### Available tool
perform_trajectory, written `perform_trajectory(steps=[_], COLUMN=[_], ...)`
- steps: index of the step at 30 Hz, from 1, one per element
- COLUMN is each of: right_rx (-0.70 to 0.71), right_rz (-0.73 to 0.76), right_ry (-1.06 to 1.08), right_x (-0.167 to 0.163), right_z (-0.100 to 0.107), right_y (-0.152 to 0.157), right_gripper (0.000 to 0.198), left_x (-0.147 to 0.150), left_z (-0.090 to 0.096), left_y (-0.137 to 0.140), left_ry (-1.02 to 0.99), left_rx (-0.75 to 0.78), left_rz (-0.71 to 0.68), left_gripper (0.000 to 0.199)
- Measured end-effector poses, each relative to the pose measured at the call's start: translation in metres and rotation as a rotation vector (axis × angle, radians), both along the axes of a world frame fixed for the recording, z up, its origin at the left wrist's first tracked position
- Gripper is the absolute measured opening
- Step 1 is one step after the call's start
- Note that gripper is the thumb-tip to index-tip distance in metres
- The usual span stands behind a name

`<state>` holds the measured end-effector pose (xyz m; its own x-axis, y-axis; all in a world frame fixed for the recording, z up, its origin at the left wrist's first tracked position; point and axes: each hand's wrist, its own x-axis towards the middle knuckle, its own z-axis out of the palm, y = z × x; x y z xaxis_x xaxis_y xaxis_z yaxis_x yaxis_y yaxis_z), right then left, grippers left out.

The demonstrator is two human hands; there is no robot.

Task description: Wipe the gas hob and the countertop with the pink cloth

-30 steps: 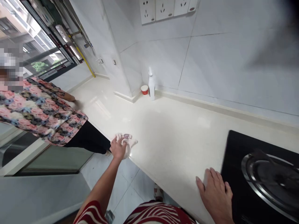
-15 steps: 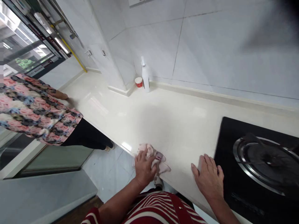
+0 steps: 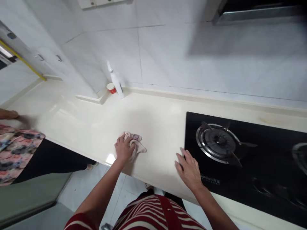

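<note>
A crumpled pale pink cloth (image 3: 137, 146) lies on the white countertop (image 3: 158, 127), with my left hand (image 3: 124, 148) pressed on it and the fingers curled into its folds. Farther right, my right hand (image 3: 189, 167) has its fingers apart and holds nothing. It is over the front left corner of the black gas stove (image 3: 240, 179), with the fingertips reaching past the stove's left edge above the counter.
A white spray bottle (image 3: 116, 81) and a red and white paper cup (image 3: 111, 88) stand by the wall corner. At far left another person's hand (image 3: 9, 114) rests near the counter, above a floral top (image 3: 21, 147). A burner (image 3: 219, 142) with a metal ring sits on the stove.
The view has swung right, showing more of the stove. My left hand and the cloth have moved inward from the counter's front edge. My right hand now overlaps the stove's corner.
</note>
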<state>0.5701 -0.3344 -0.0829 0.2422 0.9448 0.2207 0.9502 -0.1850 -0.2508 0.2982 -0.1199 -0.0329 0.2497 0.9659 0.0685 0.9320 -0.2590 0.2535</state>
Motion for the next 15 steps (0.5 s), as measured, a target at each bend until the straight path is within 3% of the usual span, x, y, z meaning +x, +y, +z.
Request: perform_trajectory(steps=[4,8,11,15], right_rx=[0.042,0.130,0.227,0.324], right_rz=[-0.086,-0.085,-0.128,-0.192], right_ry=[0.023,0.163,0.327,0.489], right_x=[0.006,0.010,0.014,0.017], right_z=[-0.003,-0.007,-0.007,-0.005], right_y=[0.002,0.003,-0.001,-0.005], right_gripper=[0.040,0.046,0.049,0.043], left_x=[0.091,0.167,0.173,0.122], left_z=[0.004,0.000,-0.007,-0.010], left_y=[0.013,-0.034,-0.090,-0.132], left_ry=[0.043,-0.007,-0.092,-0.114], left_rx=[-0.017,-0.075,-0.075,-0.121], left_rz=[-0.239,-0.595,-0.785,-0.865], left_gripper=[0.044,0.052,0.054,0.050])
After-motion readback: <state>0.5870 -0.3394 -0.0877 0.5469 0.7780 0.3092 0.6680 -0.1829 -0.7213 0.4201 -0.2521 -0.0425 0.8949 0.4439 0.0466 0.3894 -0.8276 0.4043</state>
